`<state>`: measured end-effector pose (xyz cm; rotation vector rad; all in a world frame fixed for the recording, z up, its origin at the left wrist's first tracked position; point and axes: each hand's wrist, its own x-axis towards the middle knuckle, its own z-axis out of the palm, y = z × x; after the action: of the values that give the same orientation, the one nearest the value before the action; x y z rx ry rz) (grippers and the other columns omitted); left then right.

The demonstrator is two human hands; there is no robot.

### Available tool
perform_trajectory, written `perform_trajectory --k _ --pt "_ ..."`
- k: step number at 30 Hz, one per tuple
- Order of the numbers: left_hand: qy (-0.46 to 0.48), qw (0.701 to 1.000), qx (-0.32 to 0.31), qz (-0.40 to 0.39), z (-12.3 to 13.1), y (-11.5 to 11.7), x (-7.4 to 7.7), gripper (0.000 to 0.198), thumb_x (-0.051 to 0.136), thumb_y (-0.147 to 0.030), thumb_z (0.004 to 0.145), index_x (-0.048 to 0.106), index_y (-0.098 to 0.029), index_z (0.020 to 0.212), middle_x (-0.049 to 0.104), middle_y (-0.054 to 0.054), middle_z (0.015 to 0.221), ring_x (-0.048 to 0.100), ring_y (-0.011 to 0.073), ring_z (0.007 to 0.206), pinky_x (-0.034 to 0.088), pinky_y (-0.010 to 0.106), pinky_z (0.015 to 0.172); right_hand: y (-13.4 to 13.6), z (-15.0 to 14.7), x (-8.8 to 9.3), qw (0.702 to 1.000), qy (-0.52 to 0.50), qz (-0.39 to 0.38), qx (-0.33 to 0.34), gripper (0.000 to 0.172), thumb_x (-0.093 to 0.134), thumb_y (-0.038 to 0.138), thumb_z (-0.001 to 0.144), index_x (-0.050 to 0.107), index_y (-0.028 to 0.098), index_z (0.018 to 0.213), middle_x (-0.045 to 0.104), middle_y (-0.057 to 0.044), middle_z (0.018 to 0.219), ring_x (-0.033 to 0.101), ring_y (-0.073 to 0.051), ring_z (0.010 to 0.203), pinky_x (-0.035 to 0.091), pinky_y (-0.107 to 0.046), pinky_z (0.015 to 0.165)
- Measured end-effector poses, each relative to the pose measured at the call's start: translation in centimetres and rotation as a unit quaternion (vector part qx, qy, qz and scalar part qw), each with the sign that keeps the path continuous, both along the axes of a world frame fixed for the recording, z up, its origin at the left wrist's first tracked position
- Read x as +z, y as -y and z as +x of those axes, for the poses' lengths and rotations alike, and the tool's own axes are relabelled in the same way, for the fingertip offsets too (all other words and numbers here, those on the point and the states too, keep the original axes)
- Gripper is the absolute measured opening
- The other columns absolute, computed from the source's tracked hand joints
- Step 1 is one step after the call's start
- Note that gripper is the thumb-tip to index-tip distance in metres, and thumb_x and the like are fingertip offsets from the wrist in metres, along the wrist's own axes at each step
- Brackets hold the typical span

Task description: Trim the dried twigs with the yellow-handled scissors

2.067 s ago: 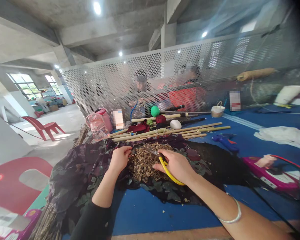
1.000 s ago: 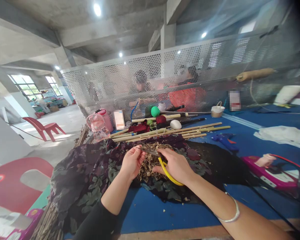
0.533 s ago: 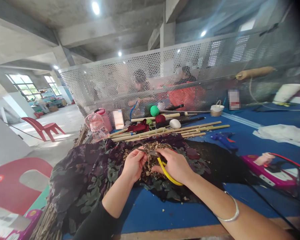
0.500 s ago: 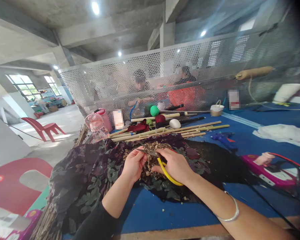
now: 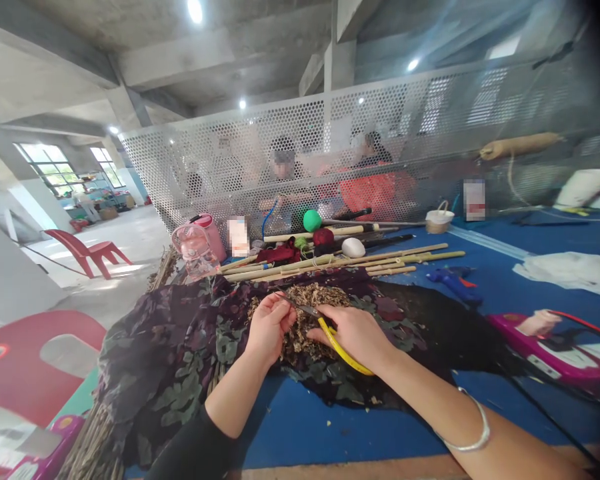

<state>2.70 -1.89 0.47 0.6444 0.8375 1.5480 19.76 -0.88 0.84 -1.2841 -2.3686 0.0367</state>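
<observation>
In my right hand (image 5: pixel 357 333) is a pair of scissors (image 5: pixel 341 345) with yellow handles. Their dark blades point left toward my left hand (image 5: pixel 270 323) and look nearly closed. The fingers of my left hand are pinched together close to the blade tips; whatever lies between them is too small to make out. Under both hands is a heap of dry brown plant bits (image 5: pixel 313 300), heaped on a dark flower-patterned cloth (image 5: pixel 180 347).
Bamboo sticks (image 5: pixel 340 259), a white egg-shaped ball (image 5: pixel 353 248) and a green ball (image 5: pixel 312 220) lie behind the heap. At right are a blue glue gun (image 5: pixel 453 280) and a purple power strip (image 5: pixel 525 350). People sit behind a perforated metal screen (image 5: pixel 220 127).
The scissor blades, spread apart before, have come together near my left fingertips. My left hand stays almost in place, and the whole view has shifted slightly.
</observation>
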Motion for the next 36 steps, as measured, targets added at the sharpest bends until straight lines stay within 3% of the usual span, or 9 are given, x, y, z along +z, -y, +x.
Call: perform_trajectory --k 6,15,24,36 --pt "-0.037 0.999 0.017 -0.007 0.03 -0.09 -0.31 0.034 0.073 -0.021 0.060 0.050 -0.015 0.083 0.054 -0.005 0.064 0.052 0.0029 0.053 0.046 0.015 0.056 -0.09 0.10 -0.19 1.000 0.003 -0.013 0.003 0.037 0.046 0.053 0.081 0.062 0.025 0.100 0.071 -0.005 0.078 0.067 -0.022 0.073 0.046 -0.027 0.059" --pt "-0.054 0.996 0.060 0.025 -0.15 -0.09 0.05 0.044 0.074 -0.025 0.060 0.048 -0.017 0.094 0.054 -0.008 0.059 0.054 0.0045 0.054 0.044 0.018 0.062 -0.06 0.01 0.02 0.998 -0.050 -0.030 0.007 0.060 0.058 0.058 0.069 0.053 0.020 0.114 0.064 -0.009 0.105 0.061 -0.026 0.093 0.047 -0.035 0.078" --pt "-0.154 0.985 0.062 0.052 0.23 0.49 0.39 0.047 0.070 -0.027 0.064 0.044 -0.018 0.102 0.061 -0.004 0.066 0.055 0.0072 0.055 0.044 0.021 0.060 0.15 -0.14 0.02 0.999 -0.053 -0.008 0.010 0.050 0.055 0.054 0.073 0.055 0.022 0.112 0.066 -0.007 0.099 0.063 -0.024 0.090 0.048 -0.034 0.076" --pt "-0.221 0.971 0.072 0.052 -0.05 0.19 0.00 0.047 0.063 -0.018 0.065 0.039 -0.018 0.105 0.054 -0.008 0.054 0.054 0.0088 0.050 0.043 0.020 0.055 -0.29 0.33 -0.35 1.000 -0.012 0.006 0.013 0.041 0.051 0.053 0.077 0.061 0.024 0.105 0.071 -0.006 0.089 0.066 -0.023 0.080 0.048 -0.029 0.066"
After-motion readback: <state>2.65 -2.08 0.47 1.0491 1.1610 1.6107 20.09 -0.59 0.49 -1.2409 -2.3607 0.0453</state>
